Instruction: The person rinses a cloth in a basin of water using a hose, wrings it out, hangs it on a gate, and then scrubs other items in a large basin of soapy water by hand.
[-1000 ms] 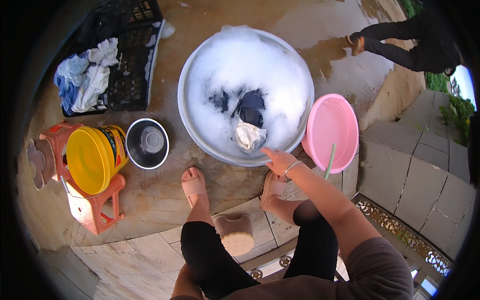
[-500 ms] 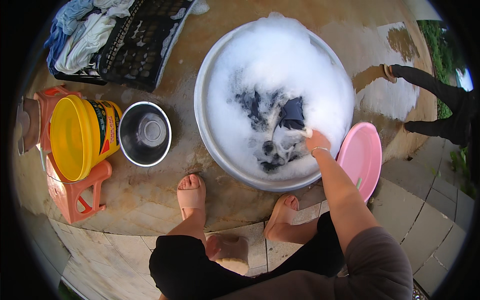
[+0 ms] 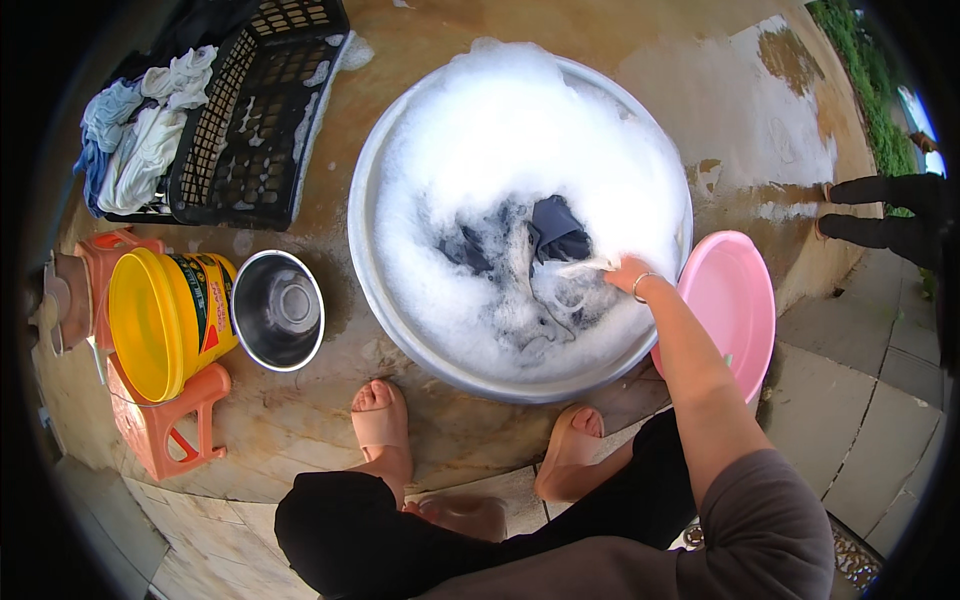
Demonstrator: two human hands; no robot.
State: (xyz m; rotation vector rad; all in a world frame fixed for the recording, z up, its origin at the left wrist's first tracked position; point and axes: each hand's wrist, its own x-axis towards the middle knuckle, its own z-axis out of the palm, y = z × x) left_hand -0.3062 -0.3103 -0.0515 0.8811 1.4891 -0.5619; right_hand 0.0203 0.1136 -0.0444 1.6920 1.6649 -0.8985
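Observation:
A large round metal basin (image 3: pixel 367 330) stands before my feet, heaped with white suds (image 3: pixel 510 120). Dark wet clothes (image 3: pixel 560 232) poke up through the foam in its middle. At the basin's right side my right hand (image 3: pixel 628 275), a bracelet on its wrist, is closed on a pale, foamy strip of cloth that runs toward the dark clothes. Part of the fingers is lost in the suds. My left hand is out of view.
Right of the basin leans a pink tub (image 3: pixel 735 300). On the left are a steel bowl (image 3: pixel 290 305), a yellow bucket (image 3: pixel 150 325), an orange stool (image 3: pixel 165 425) and black crates (image 3: pixel 250 160), with white and blue clothes (image 3: pixel 145 150). Another person's legs (image 3: pixel 870 215) stand at far right.
My right hand has drawn the pale cloth slightly, and the dark clothes have shifted in the foam. The view has tilted a little. The other person's legs have come closer together.

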